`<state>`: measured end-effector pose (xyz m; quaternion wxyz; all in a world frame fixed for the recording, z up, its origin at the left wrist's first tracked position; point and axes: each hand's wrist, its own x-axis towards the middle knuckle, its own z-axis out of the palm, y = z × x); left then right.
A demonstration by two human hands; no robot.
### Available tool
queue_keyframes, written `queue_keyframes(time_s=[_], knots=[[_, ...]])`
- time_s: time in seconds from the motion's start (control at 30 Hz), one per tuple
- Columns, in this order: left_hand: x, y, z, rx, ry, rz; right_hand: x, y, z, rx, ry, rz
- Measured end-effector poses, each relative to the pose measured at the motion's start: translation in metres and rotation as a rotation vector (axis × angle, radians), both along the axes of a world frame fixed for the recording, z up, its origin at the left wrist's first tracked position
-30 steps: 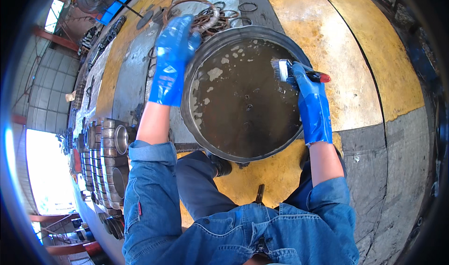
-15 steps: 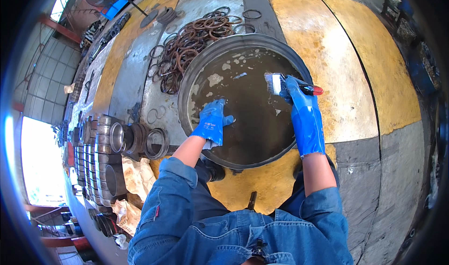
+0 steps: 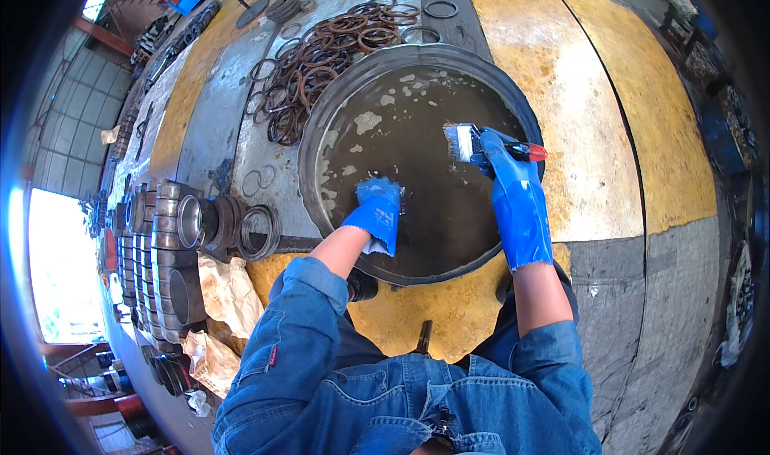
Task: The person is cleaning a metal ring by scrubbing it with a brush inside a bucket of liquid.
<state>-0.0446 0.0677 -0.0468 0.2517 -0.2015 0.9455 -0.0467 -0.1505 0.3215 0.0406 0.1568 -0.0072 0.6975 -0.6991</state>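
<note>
A wide round metal tub (image 3: 311,154) of murky brown liquid (image 3: 437,230) stands in front of me. My left hand (image 3: 378,206), in a blue rubber glove, dips into the liquid at the tub's left side. Its fingers are under the surface and hidden, so what they touch does not show. My right hand (image 3: 507,166), gloved the same way, grips a paintbrush (image 3: 464,143) above the liquid near the right rim. Pale bristles point left, and the brush's red-tipped black handle sticks out to the right of the glove.
Beyond the tub's left rim lies a heap of rusty metal rings (image 3: 321,62). Stacked metal cylinders (image 3: 164,246) and loose rings (image 3: 259,232) sit at the left, beside crumpled brown paper (image 3: 227,290). Yellow and grey floor plates (image 3: 561,118) extend to the right.
My left hand has gone down into the liquid, and its fingers have passed out of sight. The right hand still holds the brush in about the same place.
</note>
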Motion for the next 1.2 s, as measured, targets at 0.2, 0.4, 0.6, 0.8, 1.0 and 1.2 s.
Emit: queue_keyframes(time_s=[0.2,0.4,0.6,0.8,1.0,1.2], knots=[[0.001,0.036,0.018,0.101,-0.086,-0.073,-0.004,0.000,0.000,0.002,-0.004,0.001],[-0.007,0.026,0.026,0.053,0.172,0.023,-0.009,-0.005,0.004,-0.021,0.002,0.007],[-0.008,-0.022,0.010,-0.055,0.172,-0.004,-0.019,-0.007,0.002,-0.042,0.005,0.010],[0.007,-0.079,-0.031,0.054,0.235,0.122,-0.025,-0.011,0.003,-0.066,0.011,0.026],[0.003,-0.077,-0.050,0.393,-0.019,0.151,-0.025,-0.006,-0.007,-0.028,-0.005,0.023],[0.014,-0.145,-0.103,0.340,0.175,0.043,-0.020,-0.025,0.003,-0.092,-0.024,0.057]])
